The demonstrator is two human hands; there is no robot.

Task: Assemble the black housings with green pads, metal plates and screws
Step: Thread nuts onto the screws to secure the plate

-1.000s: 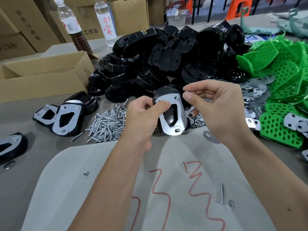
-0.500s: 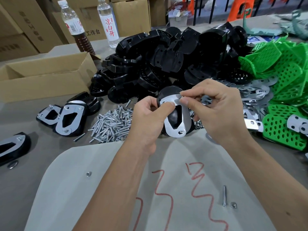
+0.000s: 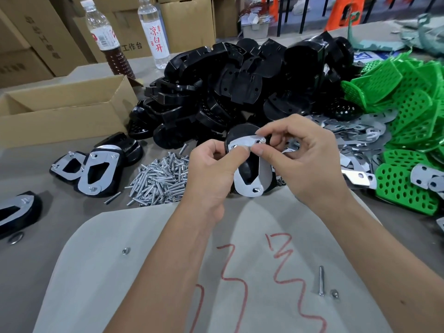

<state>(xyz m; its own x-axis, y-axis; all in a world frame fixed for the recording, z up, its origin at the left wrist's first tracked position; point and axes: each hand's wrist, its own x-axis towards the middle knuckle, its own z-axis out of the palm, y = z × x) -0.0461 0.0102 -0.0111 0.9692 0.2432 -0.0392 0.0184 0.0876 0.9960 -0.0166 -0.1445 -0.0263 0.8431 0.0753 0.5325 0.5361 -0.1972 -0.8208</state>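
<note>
My left hand (image 3: pixel 211 169) grips a black housing (image 3: pixel 249 169) topped with a shiny metal plate (image 3: pixel 263 175), held above the table's middle. My right hand (image 3: pixel 305 159) pinches a small nut or screw end (image 3: pixel 262 140) at the plate's upper right hole. Screws show in the plate's upper left and bottom holes. A pile of black housings (image 3: pixel 240 75) lies behind, green perforated pads (image 3: pixel 413 111) at the right, loose metal plates (image 3: pixel 355 138) between them, and a heap of screws (image 3: pixel 158 176) to the left.
Three finished housings (image 3: pixel 98 171) lie at the left. An open cardboard box (image 3: pixel 64 109) and two bottles (image 3: pixel 153 30) stand at the back left. A grey sheet with red marks (image 3: pixel 168 272) covers the near table, with a loose screw (image 3: pixel 321 280) and nut on it.
My right hand has come down from just above the housing onto the plate's upper right corner and now pinches there. The left hand keeps holding the housing.
</note>
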